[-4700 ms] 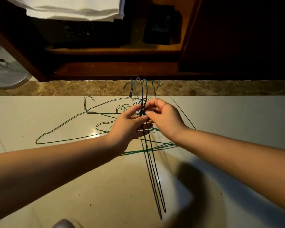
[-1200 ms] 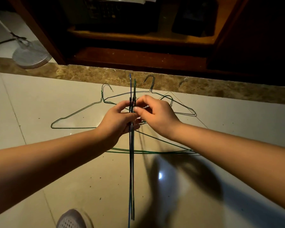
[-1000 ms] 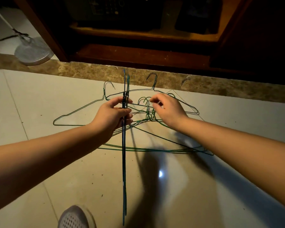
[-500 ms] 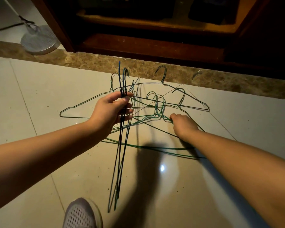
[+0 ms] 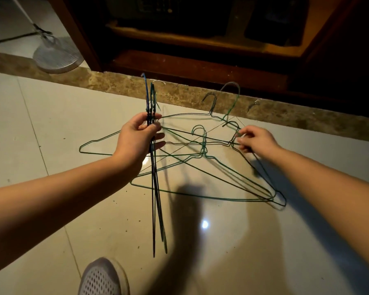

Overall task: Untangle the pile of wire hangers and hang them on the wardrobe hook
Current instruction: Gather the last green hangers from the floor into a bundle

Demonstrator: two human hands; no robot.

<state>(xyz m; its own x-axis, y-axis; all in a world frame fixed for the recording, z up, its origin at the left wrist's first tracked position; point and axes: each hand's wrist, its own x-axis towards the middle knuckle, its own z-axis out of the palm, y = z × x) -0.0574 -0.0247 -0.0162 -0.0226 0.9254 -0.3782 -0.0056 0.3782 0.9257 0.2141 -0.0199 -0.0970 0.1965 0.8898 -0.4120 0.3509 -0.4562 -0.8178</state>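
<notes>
My left hand (image 5: pixel 140 136) grips a bundle of blue and green wire hangers (image 5: pixel 156 194) by their necks. They hang edge-on, hooks up, above the floor. A tangled pile of green wire hangers (image 5: pixel 202 165) lies on the pale tiled floor (image 5: pixel 51 128) in front of me. My right hand (image 5: pixel 255 140) pinches the neck of one dark hanger (image 5: pixel 264 177) at the pile's right side, its lower end still among the others. Two hooks (image 5: pixel 224 99) stick up at the pile's far edge. No wardrobe hook is in view.
A dark wooden wardrobe (image 5: pixel 200 50) with an open lower shelf stands just beyond a brown marble threshold (image 5: pixel 115 84). A round fan base (image 5: pixel 55 55) sits at the far left. My grey shoe (image 5: pixel 103 277) is at the bottom edge.
My right hand let go of the held bundle, reached down to the pile and then moved right, taking hold of one hanger's neck. My left hand keeps the bundle.
</notes>
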